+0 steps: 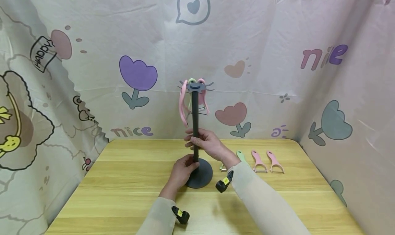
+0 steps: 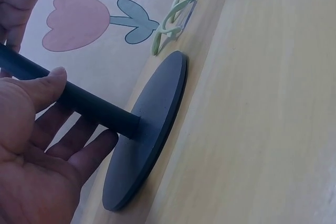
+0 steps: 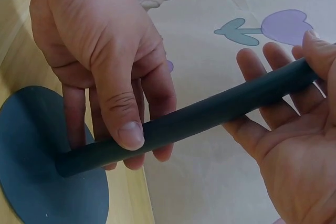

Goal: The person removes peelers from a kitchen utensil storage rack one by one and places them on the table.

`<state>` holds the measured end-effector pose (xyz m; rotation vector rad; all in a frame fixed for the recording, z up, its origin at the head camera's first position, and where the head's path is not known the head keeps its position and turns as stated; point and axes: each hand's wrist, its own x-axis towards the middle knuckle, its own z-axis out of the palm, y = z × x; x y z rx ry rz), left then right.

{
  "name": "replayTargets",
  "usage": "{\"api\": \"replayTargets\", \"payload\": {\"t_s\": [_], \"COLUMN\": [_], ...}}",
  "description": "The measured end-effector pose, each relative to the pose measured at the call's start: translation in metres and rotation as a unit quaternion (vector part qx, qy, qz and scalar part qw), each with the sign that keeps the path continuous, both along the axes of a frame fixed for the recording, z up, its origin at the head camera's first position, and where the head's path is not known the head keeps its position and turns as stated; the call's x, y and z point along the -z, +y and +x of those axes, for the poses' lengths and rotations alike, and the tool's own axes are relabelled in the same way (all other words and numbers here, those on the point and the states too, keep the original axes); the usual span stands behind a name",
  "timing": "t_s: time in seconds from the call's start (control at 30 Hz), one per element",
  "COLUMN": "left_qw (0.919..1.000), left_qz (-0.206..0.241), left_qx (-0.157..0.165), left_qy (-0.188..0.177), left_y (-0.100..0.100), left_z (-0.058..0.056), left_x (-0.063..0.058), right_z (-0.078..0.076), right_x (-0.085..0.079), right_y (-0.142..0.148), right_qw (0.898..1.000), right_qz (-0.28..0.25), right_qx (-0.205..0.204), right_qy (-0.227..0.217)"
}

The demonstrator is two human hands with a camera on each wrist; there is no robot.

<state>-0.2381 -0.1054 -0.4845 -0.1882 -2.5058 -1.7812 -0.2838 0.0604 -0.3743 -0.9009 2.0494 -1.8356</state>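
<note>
A dark grey stand (image 1: 195,111) rises upright in the head view from its round base (image 1: 202,180). My left hand (image 1: 182,171) holds the pole low, just above the base, thumb on one side and fingers on the other. Higher up, my right hand (image 1: 210,145) grips the same pole. From the hooked top (image 1: 197,87) hang a pink peeler (image 1: 182,106) at the left, another pink peeler (image 1: 202,98) and a green peeler (image 1: 191,80), partly hidden by the pole. The left wrist view shows the pole (image 2: 94,107) meeting the base (image 2: 152,124).
To the right on the wooden table (image 1: 123,180) lie a green peeler (image 1: 240,155), partly behind my right forearm, and two pink peelers (image 1: 256,156) (image 1: 272,157). A printed cloth (image 1: 262,32) hangs behind the table and along both sides.
</note>
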Motion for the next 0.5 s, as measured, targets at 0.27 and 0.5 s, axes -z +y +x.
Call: {"api": "replayTargets", "payload": {"t_s": [0.27,0.5], "left_qw": [0.9998,0.9965], "left_qz": [0.019,0.030], "left_qx": [0.002,-0.061], "left_qy": [0.010,0.048], "left_y": [-0.003,-0.010], "left_z": [0.005,0.008], "left_x": [-0.003,-0.011], "right_z": [0.001,0.002], "right_x": [0.001,0.000], "right_y": [-0.001,0.000], "right_qw": [1.000,1.000], "right_qz": [-0.002,0.000], "right_qx": [-0.001,0.000], "right_qy": [-0.002,-0.005]}}
